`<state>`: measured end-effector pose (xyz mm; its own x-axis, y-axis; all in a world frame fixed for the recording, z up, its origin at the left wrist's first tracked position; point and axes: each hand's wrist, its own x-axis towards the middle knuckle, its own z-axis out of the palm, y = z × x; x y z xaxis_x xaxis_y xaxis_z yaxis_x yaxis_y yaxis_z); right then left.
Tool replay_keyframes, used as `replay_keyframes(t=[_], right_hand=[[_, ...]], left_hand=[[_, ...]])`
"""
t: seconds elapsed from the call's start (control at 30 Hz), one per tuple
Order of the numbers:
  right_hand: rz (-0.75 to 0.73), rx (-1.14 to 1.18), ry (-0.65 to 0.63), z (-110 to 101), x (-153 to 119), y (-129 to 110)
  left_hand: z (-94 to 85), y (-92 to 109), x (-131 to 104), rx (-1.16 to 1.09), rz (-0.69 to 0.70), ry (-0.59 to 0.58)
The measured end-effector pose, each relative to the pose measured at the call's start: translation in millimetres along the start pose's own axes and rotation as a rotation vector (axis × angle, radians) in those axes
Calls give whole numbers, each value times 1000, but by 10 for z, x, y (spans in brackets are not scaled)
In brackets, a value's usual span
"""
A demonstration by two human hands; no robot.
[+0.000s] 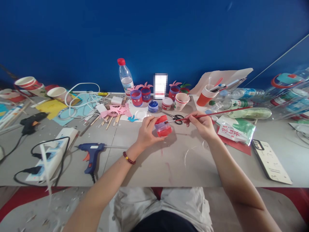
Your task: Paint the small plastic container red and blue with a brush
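Note:
My left hand [147,132] grips a small red cup [165,131] by its ends, tipped on its side above the table. Around the cup's middle runs a pale purple band. A long red-handled paintbrush [217,112] is pinched in my right hand [201,125], and its tip meets the band. Just beyond stand an open jar of blue paint [153,106] and a red-and-white jar [167,103]. Black-handled scissors [178,119] lie behind the brush. A white paper cup [181,101] is to their right.
A blue glue gun [91,154] and a power strip [51,156] with cords lie at left. Painted cups [136,98], a bottle [125,77] and a lit screen [160,85] stand at the back. Plastic bottles [246,93] and a phone [271,161] are at right.

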<state>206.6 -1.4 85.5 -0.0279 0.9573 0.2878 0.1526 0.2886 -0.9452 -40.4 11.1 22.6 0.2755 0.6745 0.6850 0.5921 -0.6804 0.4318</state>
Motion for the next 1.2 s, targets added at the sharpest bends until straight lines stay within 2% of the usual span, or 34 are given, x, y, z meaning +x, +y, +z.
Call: replay_keyframes(t=[0.17, 0.37, 0.5, 0.7, 1.03, 1.2], right_hand=[[-2, -4, 33, -70, 44, 19], [3, 73, 51, -167, 68, 170], [20, 120, 11, -111, 25, 196], [7, 50, -15, 44, -35, 50], [54, 110, 44, -129, 66, 174], [49, 147, -7, -93, 24, 202]], left_hand=[[-7, 3, 5, -30, 0, 10], [-12, -2, 3, -23, -8, -2], [-12, 3, 5, -11, 0, 10], [5, -16, -1, 3, 33, 21], [3, -27, -8, 37, 23, -10], [4, -27, -4, 53, 30, -27]])
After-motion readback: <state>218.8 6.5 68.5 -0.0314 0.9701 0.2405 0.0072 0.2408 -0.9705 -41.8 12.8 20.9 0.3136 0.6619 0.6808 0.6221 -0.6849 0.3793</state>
